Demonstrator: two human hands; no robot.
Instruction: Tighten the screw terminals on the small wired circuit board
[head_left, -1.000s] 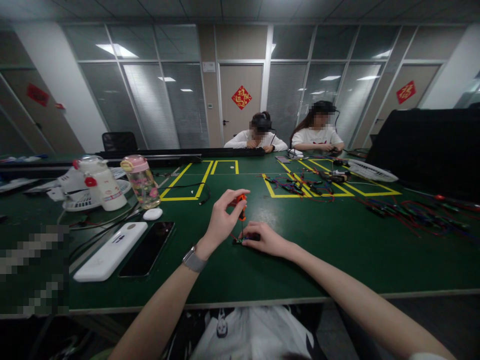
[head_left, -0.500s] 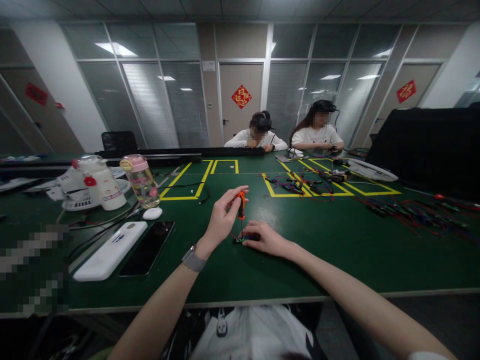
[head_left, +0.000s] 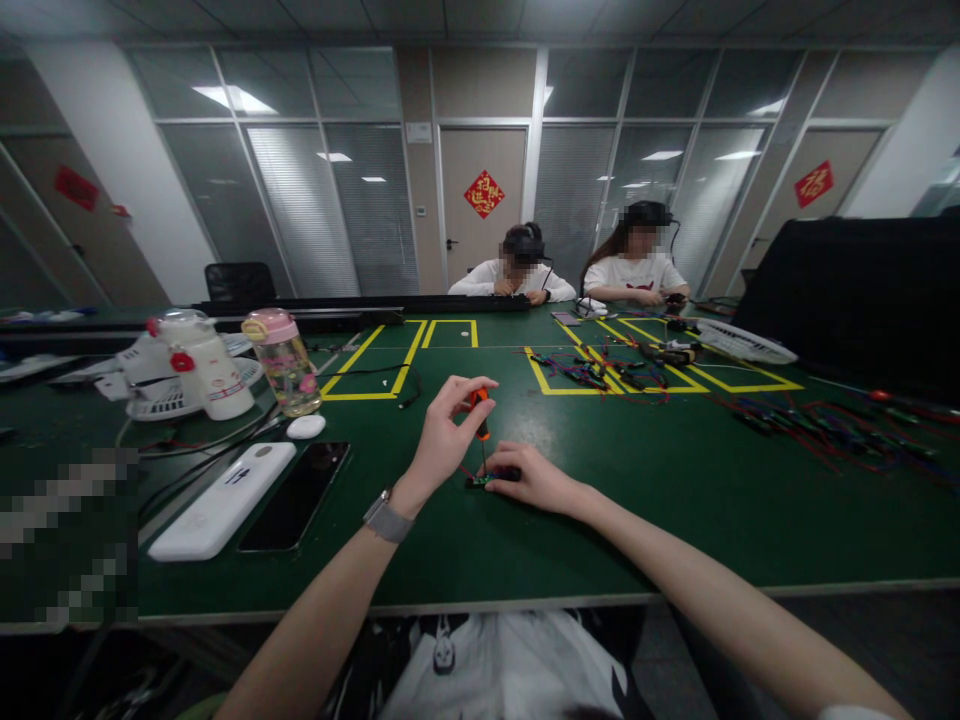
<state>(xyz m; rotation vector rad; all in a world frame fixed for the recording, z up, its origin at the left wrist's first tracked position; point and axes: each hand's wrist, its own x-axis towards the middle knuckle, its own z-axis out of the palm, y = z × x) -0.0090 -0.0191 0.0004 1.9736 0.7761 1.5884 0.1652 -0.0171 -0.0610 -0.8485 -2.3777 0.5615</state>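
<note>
In the head view my left hand [head_left: 448, 428] is closed around the handle of an orange and black screwdriver [head_left: 483, 430]. The screwdriver stands upright, its thin shaft reaching down to a small green circuit board [head_left: 480, 481] on the table. Whether the tip sits in a screw is too small to tell. My right hand [head_left: 536, 477] rests on the table and pinches the board's right side, with a dark part of it under the fingers. A thin red wire shows at the board's left.
On the left of the green table [head_left: 420, 570] lie a black phone [head_left: 296, 497], a white power bank [head_left: 223, 500], a white case [head_left: 305, 427] and two bottles [head_left: 281, 365]. Wired boards [head_left: 585, 370] lie in yellow-taped areas. Two people [head_left: 637, 265] sit opposite.
My left fingers have shifted on the screwdriver handle, the thumb now crossing in front of it and the index finger over its top. The right hand and board have stayed in place.
</note>
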